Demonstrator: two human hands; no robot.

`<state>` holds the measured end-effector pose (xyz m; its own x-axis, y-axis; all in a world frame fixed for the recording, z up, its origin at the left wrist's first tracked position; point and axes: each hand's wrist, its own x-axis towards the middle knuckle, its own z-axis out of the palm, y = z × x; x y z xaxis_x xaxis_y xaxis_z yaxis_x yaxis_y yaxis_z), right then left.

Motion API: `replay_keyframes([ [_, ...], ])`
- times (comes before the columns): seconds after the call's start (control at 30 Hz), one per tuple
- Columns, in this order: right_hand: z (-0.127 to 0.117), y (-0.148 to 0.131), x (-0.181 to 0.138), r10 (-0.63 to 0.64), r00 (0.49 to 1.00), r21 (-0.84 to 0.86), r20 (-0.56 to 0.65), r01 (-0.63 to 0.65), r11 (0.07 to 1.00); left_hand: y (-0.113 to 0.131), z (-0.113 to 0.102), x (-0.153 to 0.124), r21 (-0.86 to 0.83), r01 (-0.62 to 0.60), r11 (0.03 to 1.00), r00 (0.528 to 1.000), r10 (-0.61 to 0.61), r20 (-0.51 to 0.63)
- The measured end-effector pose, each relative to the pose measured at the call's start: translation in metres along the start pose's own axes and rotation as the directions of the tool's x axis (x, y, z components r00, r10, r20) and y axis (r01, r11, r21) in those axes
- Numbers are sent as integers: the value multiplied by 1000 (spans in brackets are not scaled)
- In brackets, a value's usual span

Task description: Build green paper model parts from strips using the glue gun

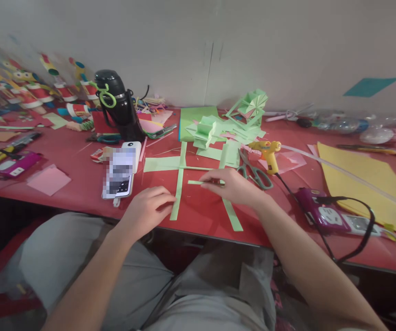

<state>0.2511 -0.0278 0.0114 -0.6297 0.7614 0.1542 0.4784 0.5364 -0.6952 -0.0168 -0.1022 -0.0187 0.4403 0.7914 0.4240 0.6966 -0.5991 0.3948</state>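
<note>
While right hand point(232, 186) pinches short thin light-green paper strip point(198, 182) flat above red counter point(63, 154), left hand point(148, 209) rests with curled fingers on long light-green paper strip point(178, 188), holding it down. Risks, as I judge: thin strip can tear or crease from hard pinch; long strip can slide off counter edge; black cable point(325, 239) of yellow glue gun point(268, 154) lies near right forearm, can snag. Count: one glue gun, one pair grey-handled scissors point(255, 172), one white phone point(120, 177), about five loose green strips.
</note>
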Motion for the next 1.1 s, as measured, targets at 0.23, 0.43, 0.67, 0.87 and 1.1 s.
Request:
replay_keyframes([
  [0.23,12,-12,17,-104,994,-123,41,109,986,-2,1,0,14,3,1000,1000,-4,25],
  [0.43,17,-10,33,-54,994,-128,94,66,990,-4,3,3,19,13,1000,999,-14,29],
  [0.67,20,-5,33,-45,997,-76,57,49,996,-5,7,8,-24,32,999,999,-32,9],
  [0.87,15,-6,31,0,996,-53,84,5,999,-5,13,14,-65,70,995,997,-71,-15],
  [1.1,20,-4,27,-58,992,-36,116,62,997,-7,11,12,-80,87,993,996,-87,-1],
])
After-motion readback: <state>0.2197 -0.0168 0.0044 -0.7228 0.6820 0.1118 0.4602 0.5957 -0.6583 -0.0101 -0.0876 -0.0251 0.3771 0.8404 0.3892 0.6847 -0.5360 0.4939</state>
